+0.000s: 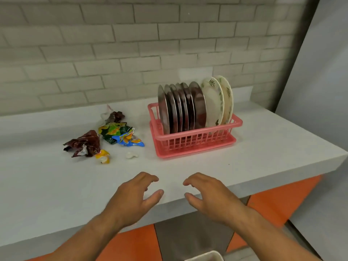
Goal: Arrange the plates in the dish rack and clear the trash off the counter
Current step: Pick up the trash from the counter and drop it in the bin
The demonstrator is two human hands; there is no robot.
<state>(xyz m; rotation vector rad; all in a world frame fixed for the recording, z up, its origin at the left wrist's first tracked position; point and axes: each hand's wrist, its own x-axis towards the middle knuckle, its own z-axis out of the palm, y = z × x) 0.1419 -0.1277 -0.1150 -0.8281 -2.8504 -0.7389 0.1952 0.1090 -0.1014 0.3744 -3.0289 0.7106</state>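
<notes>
- dish rack [194,142]: pink plastic basket with slotted walls, sits on a matching pink tray, on the desk [263,147] at 1 o'clock from the hands.
- steel plates [180,108]: row of shiny ones standing on edge in the rack, packed face to face, filling the 9 o'clock end and the middle.
- ceramic plates [212,102]: two, cream with a green leaf print, also on edge, at the rack's 3 o'clock end, the nearer one touching the last steel plate. They lean slightly toward 3 o'clock.
- trash is loose on the desk at 9 o'clock of the rack, near it but apart:
- dark red wrapper [84,144]: crumpled, silver inside showing, leftmost piece.
- green-yellow wrapper [113,129]: crumpled, middle of the pile.
- blue-orange wrapper [128,141]: touching the green-yellow one at its 4 o'clock.
- maroon wrapper [115,116]: at the pile's 12 o'clock, beside a bit of clear plastic [105,113].
- yellow scrap [102,156] and white scrap [131,155]: small, at the pile's 6 o'clock edge, apart from each other.
- left hand [131,196]: palm down over the desk's near edge, fingers apart and loosely curled, holding nothing.
- right hand [209,196]: mirror pose just beside it, fingers apart, holding nothing. Can't tell if either touches the desk.
- desk is pale grey; grey brick-tile wall [113,53] behind at 12 o'clock.
- orange and grey surfaces [273,204] below the desk edge; a white container rim [207,256] at 6 o'clock.
</notes>
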